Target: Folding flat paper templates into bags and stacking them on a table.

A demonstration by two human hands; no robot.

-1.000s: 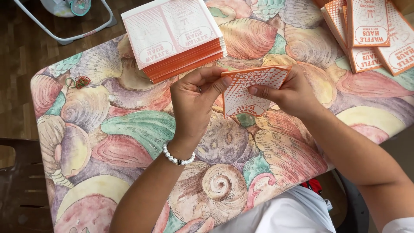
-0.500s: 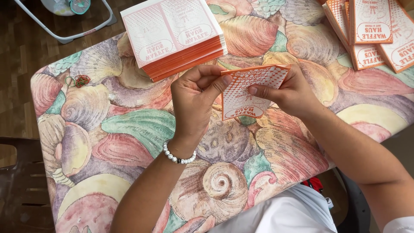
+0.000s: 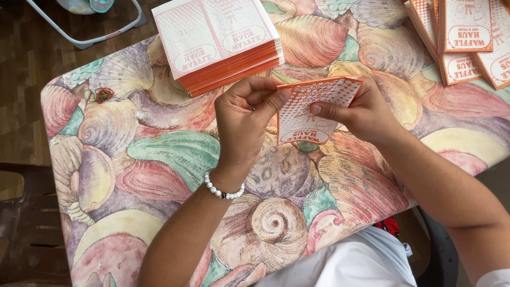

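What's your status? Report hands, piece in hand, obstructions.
Left hand and right hand both pinching one orange-and-white paper sleeve, held above the shell-print tablecloth. Flat stack of sleeves just beyond. Nothing obstructing.

both hands [image 3: 305,114] raised, fingertips pinched together

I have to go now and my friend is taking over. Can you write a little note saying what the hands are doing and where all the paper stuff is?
Left hand: pinching the left edge of one orange-and-white paper sleeve, held above the table.
Right hand: gripping the same sleeve's right side.
Flat stack of blanks: on the shell-patterned tablecloth, just beyond the hands.
Done pieces: fanned out at the far right.
Rubber bands: far left.
Left to do: finish this sleeve; the stack looks thick.
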